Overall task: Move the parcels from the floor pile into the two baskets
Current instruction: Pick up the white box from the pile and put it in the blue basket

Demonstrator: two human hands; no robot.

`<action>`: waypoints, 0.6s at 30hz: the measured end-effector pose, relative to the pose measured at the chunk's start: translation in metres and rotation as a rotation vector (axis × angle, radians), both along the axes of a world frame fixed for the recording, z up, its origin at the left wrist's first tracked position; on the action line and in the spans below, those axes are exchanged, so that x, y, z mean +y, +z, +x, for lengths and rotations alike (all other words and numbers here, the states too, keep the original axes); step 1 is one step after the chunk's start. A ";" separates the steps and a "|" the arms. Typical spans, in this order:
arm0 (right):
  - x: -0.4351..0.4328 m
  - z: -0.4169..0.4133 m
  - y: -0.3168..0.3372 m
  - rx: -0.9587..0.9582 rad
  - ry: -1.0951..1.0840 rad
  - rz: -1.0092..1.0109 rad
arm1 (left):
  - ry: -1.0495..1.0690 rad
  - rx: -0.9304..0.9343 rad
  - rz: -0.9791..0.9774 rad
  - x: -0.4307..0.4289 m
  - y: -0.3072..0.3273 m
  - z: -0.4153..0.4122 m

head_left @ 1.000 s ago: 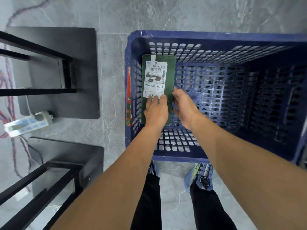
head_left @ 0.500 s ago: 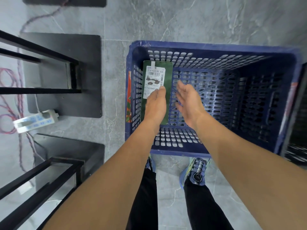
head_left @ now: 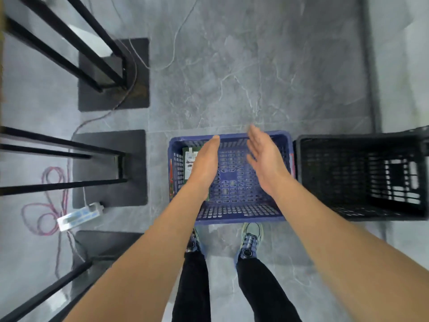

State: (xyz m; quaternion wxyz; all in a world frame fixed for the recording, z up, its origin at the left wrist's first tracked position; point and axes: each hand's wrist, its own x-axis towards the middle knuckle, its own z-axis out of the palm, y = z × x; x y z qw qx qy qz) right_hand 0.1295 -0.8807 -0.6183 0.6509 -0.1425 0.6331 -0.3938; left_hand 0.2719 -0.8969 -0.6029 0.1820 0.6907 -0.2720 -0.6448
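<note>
Seen from one head-worn wide-angle camera, facing almost straight down from standing height, with blue basket [head_left: 232, 212] beneath the fingers [head_left: 212, 146], black basket [head_left: 336, 212] to their right.

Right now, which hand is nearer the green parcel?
Left. The left hand overlaps the green parcel in view; the right hand hangs farther right, over the middle of the blue basket.
</note>
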 end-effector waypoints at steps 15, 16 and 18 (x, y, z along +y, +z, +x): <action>0.073 -0.113 0.291 0.068 -0.449 -0.276 | -0.415 0.115 -0.272 0.007 0.267 -0.121; 0.081 -0.118 0.303 0.086 -0.479 -0.302 | -0.453 0.128 -0.306 0.009 0.281 -0.129; 0.100 -0.125 0.327 0.118 -0.546 -0.343 | -0.530 0.162 -0.344 0.016 0.309 -0.145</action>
